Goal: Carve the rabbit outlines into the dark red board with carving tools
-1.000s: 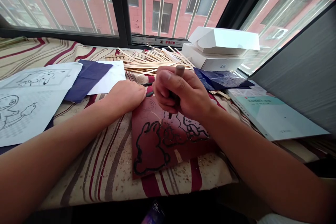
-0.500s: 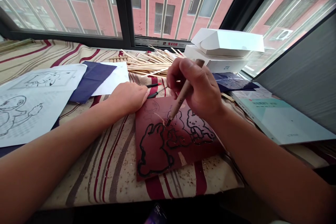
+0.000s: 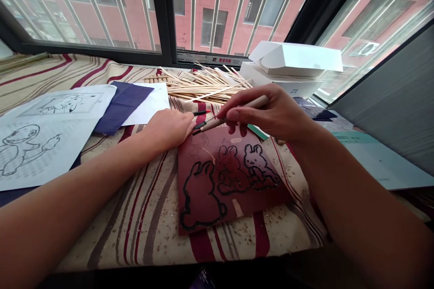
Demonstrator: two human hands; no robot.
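Note:
A dark red board [image 3: 203, 203] with black-outlined bear and rabbit figures lies on the striped cloth. Pale cut marks show on its surface. My left hand [image 3: 171, 126] rests on the board's far left corner, its fingers close together and holding that corner. Between the thumb and fingers of my right hand [image 3: 264, 110] is a wooden-handled carving tool [image 3: 256, 103], tilted almost flat over the board's far edge. Its dark tip is by my left fingertips; whether it touches the board I cannot tell. A black pen with a red tip [image 3: 202, 112] lies just beyond my left hand.
Thin wooden sticks [image 3: 203, 85] are piled by the window, beside a white box [image 3: 294, 61]. Drawing sheets [image 3: 40, 144] and dark blue paper [image 3: 124, 104] lie on the left. A pale green book [image 3: 373, 162] is on the right. Crumbs dot the striped cloth [image 3: 159, 239].
My right hand has lifted the carving tool from the middle of the board, and tipped it flatter, its tip now near my left fingers. The left hand stays on the corner.

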